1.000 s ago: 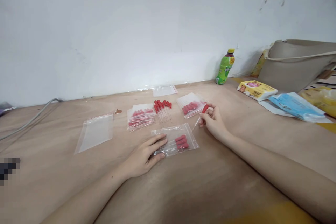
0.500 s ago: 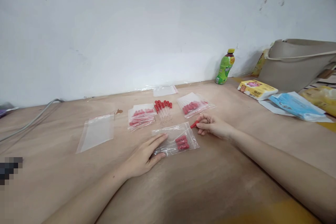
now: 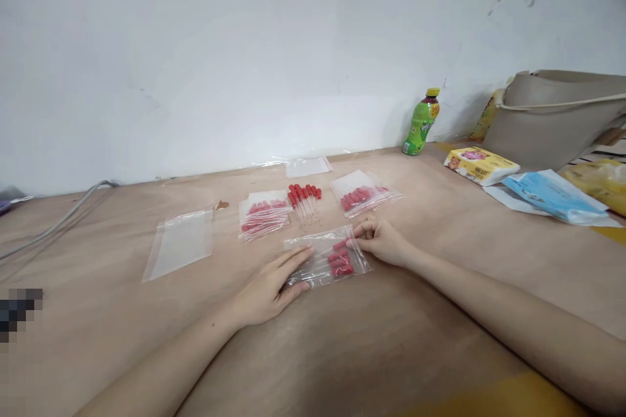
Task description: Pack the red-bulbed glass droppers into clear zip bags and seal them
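A clear zip bag [image 3: 320, 272] lies on the table with several red-bulbed droppers inside it. My left hand [image 3: 274, 283] rests on the bag's left end, fingers stretched and thumb apart, pressing it flat. My right hand [image 3: 379, 240] is at the bag's right, mouth end, pinching a dropper [image 3: 340, 244] by its red bulb. That dropper's stem is within the bag, above the others. Behind the bag lies a loose fan of droppers [image 3: 306, 195]. Filled bags [image 3: 264, 221] are stacked to its left, and more filled bags [image 3: 359, 195] lie to its right.
A flat zip bag [image 3: 180, 244] lies at left, another bag [image 3: 308, 167] near the wall. A green drink bottle [image 3: 420, 124] stands at the back right, beside a yellow tissue pack [image 3: 479, 166], a blue packet [image 3: 552, 195] and a grey bin [image 3: 542, 117]. A grey cable [image 3: 73, 208] runs at left.
My right hand has moved left, sliding its dropper into the bag's mouth until the red bulb sits at the opening. The left hand stays on the bag.
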`<control>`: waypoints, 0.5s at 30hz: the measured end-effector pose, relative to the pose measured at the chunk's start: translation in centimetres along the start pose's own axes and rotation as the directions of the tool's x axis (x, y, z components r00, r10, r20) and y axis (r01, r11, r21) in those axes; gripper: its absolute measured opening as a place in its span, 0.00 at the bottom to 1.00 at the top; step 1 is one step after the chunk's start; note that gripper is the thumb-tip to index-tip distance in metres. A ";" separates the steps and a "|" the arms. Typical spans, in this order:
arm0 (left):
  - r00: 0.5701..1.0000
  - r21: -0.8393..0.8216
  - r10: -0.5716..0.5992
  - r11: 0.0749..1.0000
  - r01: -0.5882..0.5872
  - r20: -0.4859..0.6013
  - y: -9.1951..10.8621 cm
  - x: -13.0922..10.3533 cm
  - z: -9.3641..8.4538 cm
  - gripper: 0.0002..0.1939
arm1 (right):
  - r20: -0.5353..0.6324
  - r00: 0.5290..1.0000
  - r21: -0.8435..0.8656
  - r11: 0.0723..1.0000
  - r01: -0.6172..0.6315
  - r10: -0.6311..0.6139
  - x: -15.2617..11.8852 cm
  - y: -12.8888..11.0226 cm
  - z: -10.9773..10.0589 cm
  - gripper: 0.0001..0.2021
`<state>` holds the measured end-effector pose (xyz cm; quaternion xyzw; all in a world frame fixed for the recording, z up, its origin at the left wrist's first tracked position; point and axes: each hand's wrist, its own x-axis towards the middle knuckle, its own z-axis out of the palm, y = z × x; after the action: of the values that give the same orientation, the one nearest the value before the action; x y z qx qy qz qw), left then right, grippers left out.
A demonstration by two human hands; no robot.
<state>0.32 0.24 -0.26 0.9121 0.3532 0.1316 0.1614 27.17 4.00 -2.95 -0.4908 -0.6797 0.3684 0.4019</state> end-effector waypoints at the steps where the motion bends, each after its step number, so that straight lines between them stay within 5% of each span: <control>1: 1.000 -0.001 -0.003 1.000 0.003 0.002 0.1 0.0 0.0 0.26 | -0.035 0.999 -0.032 0.999 0.026 -0.027 0.1 0.2 0.3 0.10; 3: 1.000 0.000 -0.009 1.000 0.009 0.002 0.1 0.0 -0.1 0.26 | -0.077 0.993 -0.097 0.992 0.083 -0.090 0.3 0.3 0.8 0.11; 6: 1.000 0.000 -0.006 1.000 0.006 -0.003 0.2 0.0 -0.1 0.26 | 0.017 0.985 -0.105 0.980 0.172 -0.171 0.3 -0.4 0.8 0.10; 10: 1.000 0.012 0.013 1.000 -0.013 0.005 0.1 0.1 0.0 0.24 | 0.155 0.985 -0.058 0.995 0.084 -0.074 0.8 -1.5 -0.7 0.09; 15: 1.000 0.026 0.020 0.999 -0.020 0.005 -0.2 0.3 0.2 0.23 | -0.127 0.992 -0.355 0.935 -0.026 -0.021 4.3 -2.8 -1.9 0.05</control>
<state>0.47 0.54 -0.47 0.9178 0.3456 0.1266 0.1490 27.05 7.67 1.12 -0.5789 -0.7071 0.2073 0.3492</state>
